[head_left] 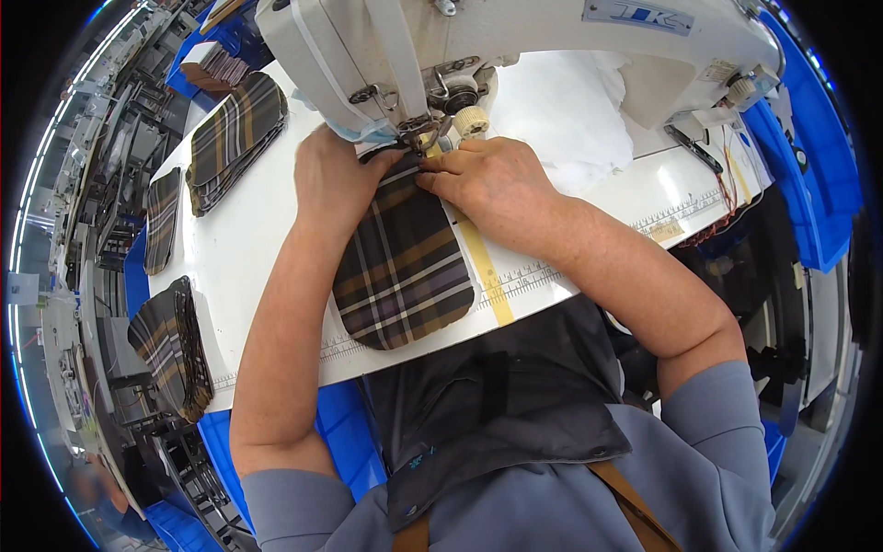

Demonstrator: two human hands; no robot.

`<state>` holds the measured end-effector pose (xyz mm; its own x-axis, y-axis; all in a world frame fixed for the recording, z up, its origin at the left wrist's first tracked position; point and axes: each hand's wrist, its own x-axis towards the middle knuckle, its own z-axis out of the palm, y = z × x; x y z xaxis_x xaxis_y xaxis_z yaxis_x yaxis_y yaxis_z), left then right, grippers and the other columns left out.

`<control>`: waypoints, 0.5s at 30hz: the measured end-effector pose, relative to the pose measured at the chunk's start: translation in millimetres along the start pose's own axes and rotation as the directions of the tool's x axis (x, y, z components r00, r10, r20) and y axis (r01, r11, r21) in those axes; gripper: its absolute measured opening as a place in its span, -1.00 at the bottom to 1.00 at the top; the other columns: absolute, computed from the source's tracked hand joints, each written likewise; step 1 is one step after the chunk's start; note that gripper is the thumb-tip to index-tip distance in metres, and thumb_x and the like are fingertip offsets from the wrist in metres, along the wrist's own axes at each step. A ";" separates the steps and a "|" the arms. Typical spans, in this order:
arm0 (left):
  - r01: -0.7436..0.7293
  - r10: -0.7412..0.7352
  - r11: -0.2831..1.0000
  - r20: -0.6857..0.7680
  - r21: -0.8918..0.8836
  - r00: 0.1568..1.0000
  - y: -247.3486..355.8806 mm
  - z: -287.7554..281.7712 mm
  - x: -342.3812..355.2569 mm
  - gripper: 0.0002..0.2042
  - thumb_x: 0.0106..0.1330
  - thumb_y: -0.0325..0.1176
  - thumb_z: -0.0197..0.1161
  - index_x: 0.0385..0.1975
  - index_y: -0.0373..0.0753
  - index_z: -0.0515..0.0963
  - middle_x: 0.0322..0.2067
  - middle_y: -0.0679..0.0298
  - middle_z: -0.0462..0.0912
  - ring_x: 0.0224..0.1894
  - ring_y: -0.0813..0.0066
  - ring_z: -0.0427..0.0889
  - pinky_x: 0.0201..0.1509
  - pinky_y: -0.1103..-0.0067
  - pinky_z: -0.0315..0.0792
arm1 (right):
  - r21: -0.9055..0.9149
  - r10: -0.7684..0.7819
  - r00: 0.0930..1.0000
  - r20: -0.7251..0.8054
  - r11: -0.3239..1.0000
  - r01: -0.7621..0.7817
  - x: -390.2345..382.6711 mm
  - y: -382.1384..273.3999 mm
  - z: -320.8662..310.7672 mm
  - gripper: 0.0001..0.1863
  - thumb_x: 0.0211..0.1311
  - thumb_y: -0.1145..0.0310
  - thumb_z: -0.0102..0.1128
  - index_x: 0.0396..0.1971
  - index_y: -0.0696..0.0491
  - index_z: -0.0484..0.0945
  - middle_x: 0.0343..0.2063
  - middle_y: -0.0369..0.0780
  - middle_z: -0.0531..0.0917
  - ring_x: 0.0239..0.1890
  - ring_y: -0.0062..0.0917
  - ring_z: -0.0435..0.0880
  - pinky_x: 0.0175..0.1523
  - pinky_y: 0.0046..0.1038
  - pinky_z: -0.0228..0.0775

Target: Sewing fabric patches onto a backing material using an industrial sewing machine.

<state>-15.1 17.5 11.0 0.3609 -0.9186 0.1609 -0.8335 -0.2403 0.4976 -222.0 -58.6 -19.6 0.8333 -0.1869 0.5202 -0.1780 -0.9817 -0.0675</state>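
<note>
two hands: l hand (336, 184) pressed on the far l edge of panel (405, 276), thumb on the cloth; r hand (501, 189) fingers bent, tips on the far r edge, close to l thumb. can't tell if either pinches.
panel: dark plaid, flat on table (239, 267), far end under machine (354, 55) head, rounded near end just inside table's near edge.
done: can't tell, stitches too small to see.
left: prob. most of this panel's rim, as only the far end is at the needle area.
piles: 3 plaid, all l side: far pile (235, 133), mid pile (163, 221), near pile (170, 345). sewn or waiting, can't tell.
edges: near pile seems to overhang table's l edge; panel's r edge runs by yellow tape (478, 262).
room: open strip btwn l forearm & piles, some r of tape; tight at far end, w/ white cloth (570, 110) beyond r hand.
</note>
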 end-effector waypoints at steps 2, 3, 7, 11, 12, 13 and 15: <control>-0.191 0.213 0.956 -0.079 0.224 0.974 9.1 -4.4 -24.5 -0.77 0.06 -0.24 0.60 -0.39 -0.21 0.76 -0.24 0.21 0.80 -0.08 0.19 0.74 0.01 0.31 0.57 | 0.029 0.018 1.000 -0.019 0.999 -0.018 -6.4 0.1 2.4 -0.72 0.11 0.41 0.28 -0.15 0.01 0.77 -0.19 -0.30 0.78 -0.15 -0.42 0.76 -0.13 -0.36 0.63; -0.356 0.375 0.910 -0.055 0.215 0.925 11.5 -3.0 -39.3 -0.75 0.03 -0.28 0.61 -0.34 -0.22 0.75 -0.17 0.19 0.78 -0.04 0.18 0.74 0.01 0.32 0.57 | 0.058 0.035 0.999 -0.037 0.998 -0.032 -10.8 3.1 4.9 -0.70 0.10 0.43 0.31 -0.12 0.02 0.76 -0.18 -0.31 0.77 -0.15 -0.40 0.75 -0.11 -0.36 0.63; -0.362 0.406 0.879 0.089 -0.311 0.910 37.6 -10.8 -119.9 -0.61 0.00 -0.34 0.63 -0.15 -0.25 0.71 0.02 0.09 0.73 0.13 0.09 0.69 0.20 0.33 0.56 | 0.112 0.004 0.996 -0.087 0.994 0.005 -19.7 -2.0 0.8 -0.71 0.12 0.43 0.24 -0.14 0.07 0.75 -0.21 -0.23 0.77 -0.15 -0.35 0.75 -0.07 -0.31 0.63; -0.388 0.411 0.889 0.051 -0.242 0.910 32.8 7.7 -147.8 -0.63 0.03 -0.41 0.60 -0.13 -0.30 0.70 0.02 0.10 0.72 0.12 0.10 0.71 0.21 0.35 0.58 | 0.179 -0.010 0.996 -0.092 0.983 0.026 -31.2 -9.2 -19.6 -0.80 0.08 0.42 0.31 -0.26 0.07 0.70 -0.30 -0.22 0.72 -0.19 -0.30 0.69 -0.10 -0.27 0.59; -0.414 0.424 0.884 -0.005 -0.219 0.906 28.3 10.7 -149.9 -0.65 0.06 -0.41 0.58 -0.13 -0.28 0.69 0.01 0.14 0.72 0.09 0.10 0.73 0.19 0.35 0.59 | 0.208 -0.003 0.994 -0.111 0.978 0.026 -37.1 -12.7 -24.3 -0.84 0.06 0.42 0.33 -0.31 0.07 0.68 -0.33 -0.23 0.69 -0.21 -0.28 0.67 -0.12 -0.25 0.56; -0.410 0.422 0.879 -0.004 -0.244 0.907 27.0 11.6 -148.9 -0.67 0.06 -0.45 0.56 -0.15 -0.28 0.70 -0.01 0.14 0.73 0.12 0.15 0.73 0.19 0.39 0.60 | 0.206 0.002 0.994 -0.109 0.978 0.020 -45.0 -16.1 -29.3 -0.84 0.06 0.42 0.33 -0.31 0.07 0.68 -0.33 -0.23 0.69 -0.21 -0.28 0.67 -0.12 -0.25 0.56; -0.400 0.413 0.880 -0.007 -0.257 0.911 32.9 9.6 -149.5 -0.69 0.06 -0.48 0.55 -0.17 -0.28 0.71 -0.01 0.14 0.74 0.12 0.16 0.73 0.19 0.39 0.60 | 0.338 0.048 0.996 -0.078 0.941 -0.019 -63.4 -26.4 -39.5 -0.87 0.06 0.43 0.36 -0.35 0.05 0.65 -0.36 -0.25 0.63 -0.21 -0.29 0.65 -0.14 -0.24 0.49</control>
<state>-100.5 144.0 -4.9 -0.0122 -0.9337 0.3579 -0.7703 0.2370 0.5920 -290.9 -19.4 -17.1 0.7802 -0.2303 0.5816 -0.0063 -0.9326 -0.3610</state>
